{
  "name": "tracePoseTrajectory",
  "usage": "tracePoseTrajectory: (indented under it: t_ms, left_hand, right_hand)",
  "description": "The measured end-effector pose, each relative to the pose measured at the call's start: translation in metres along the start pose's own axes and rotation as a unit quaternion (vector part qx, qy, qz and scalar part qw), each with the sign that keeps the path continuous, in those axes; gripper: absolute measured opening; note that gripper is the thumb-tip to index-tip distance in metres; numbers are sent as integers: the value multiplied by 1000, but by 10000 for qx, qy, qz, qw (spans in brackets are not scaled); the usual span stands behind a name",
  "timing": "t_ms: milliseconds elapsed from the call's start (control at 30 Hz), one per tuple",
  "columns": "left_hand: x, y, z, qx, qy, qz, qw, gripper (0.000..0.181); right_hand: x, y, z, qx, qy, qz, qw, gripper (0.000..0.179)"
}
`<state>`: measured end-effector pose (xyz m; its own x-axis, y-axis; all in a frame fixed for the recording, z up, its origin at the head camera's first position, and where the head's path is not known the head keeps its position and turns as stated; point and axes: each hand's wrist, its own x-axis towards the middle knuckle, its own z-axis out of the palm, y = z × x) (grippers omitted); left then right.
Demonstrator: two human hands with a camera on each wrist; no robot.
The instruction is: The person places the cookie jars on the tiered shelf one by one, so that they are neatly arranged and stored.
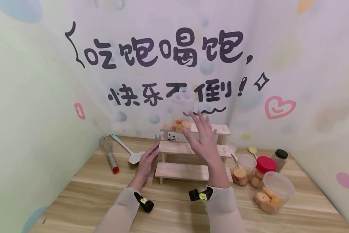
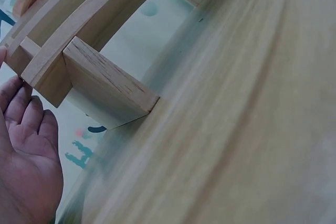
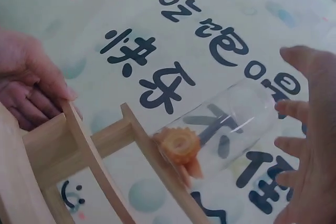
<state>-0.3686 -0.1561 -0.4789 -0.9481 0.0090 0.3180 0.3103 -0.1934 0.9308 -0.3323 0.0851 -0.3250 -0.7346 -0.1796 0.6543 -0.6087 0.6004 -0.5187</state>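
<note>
While a clear jar (image 1: 182, 108) with cookies (image 1: 178, 125) stands on the top step of a wooden shelf (image 1: 174, 147), the head view shows the right hand (image 1: 204, 142) near it, grip loose, fingers spread. From the left wrist, the left hand (image 2: 31, 150) has a loose grip too, its fingers touching the shelf. From the right wrist, the jar is just beside the right hand's fingers; I cannot tell if they touch.

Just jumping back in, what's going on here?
A clear jar of cookies stands on the top shelf of a wooden rack. The person's right hand is beside it, fingers spread, not gripping it. Their left hand touches the left end of the middle shelf. More cookie jars stand on the table to the right.
</note>
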Motion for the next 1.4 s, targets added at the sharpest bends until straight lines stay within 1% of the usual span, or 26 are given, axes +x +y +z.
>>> tracePoseTrajectory:
  t_ms: [67, 133, 200, 267, 333, 400, 433, 500, 533, 600, 667, 733, 767, 833, 900, 967, 1033, 1133, 1233, 1333, 1400]
  left_hand:
    - [1, 0, 1, -15, 5, 24, 10000, 51]
    - [3, 0, 1, -34, 28, 34, 10000, 52]
    - [4, 0, 1, -34, 37, 28, 10000, 53]
    - [4, 0, 0, 49, 53, 27, 10000, 52]
    - [5, -1, 0, 224, 55, 73, 9997, 51]
    - [6, -1, 0, 393, 43, 153, 9991, 50]
    - [6, -1, 0, 488, 26, 204, 9986, 50]
    - [6, -1, 1, 630, 1, 256, 9977, 50]
    - [7, -1, 2, 660, 11, 236, 9975, 51]
    - [7, 1, 3, 703, 48, 169, 9974, 52]
    - [8, 3, 3, 669, 129, 33, 9977, 52]
    - [7, 4, 3, 607, 196, -90, 9979, 52]
    - [7, 5, 4, 557, 209, -133, 9981, 52]
    - [7, 6, 4, 466, 222, -192, 9985, 52]
    - [7, 6, 5, 391, 204, -192, 9988, 52]
    - [7, 6, 6, 305, 208, -202, 9991, 53]
    - [7, 6, 6, 236, 214, -224, 9992, 53]
    - [6, 6, 6, 139, 214, -259, 9993, 53]
    - [5, 5, 5, 70, 217, -277, 9994, 54]
    - [3, 4, 3, 27, 214, -302, 9993, 56]
    - [4, 3, 2, -37, 214, -325, 9992, 56]
  right_hand:
    - [-5, 1, -12, -82, -275, -330, 9990, 71]
    - [-13, 7, -25, -302, -571, -731, 9952, 76]
    - [-26, 18, -41, -542, -803, -1145, 9887, 76]
    - [-42, 34, -60, -891, -901, -1527, 9801, 72]
    - [-60, 52, -81, -1049, -828, -1858, 9735, 62]
    - [-79, 70, -104, -1022, -611, -2114, 9701, 50]
    - [-88, 78, -116, -985, -437, -2212, 9693, 46]
    - [-107, 96, -137, -580, -21, -2462, 9675, 39]
    - [-117, 104, -147, -442, 228, -2491, 9672, 37]
    - [-137, 120, -163, -290, 761, -2379, 9679, 35]
    - [-157, 136, -172, -219, 1245, -2171, 9679, 33]
    - [-176, 149, -178, -311, 1505, -1741, 9727, 32]
    - [-184, 155, -180, -329, 1561, -1568, 9747, 33]
    - [-197, 164, -182, -287, 1438, -1124, 9828, 41]
    - [-205, 169, -184, -271, 1205, -606, 9905, 56]
    - [-210, 173, -186, -267, 970, -89, 9949, 72]
    - [-214, 176, -185, -317, 807, 269, 9959, 85]
    - [-217, 179, -182, -458, 737, 456, 9952, 97]
    - [-220, 179, -176, -584, 654, 497, 9949, 104]
    - [-222, 177, -169, -490, 486, 588, 9959, 106]
    - [-222, 175, -166, -314, 371, 685, 9965, 107]
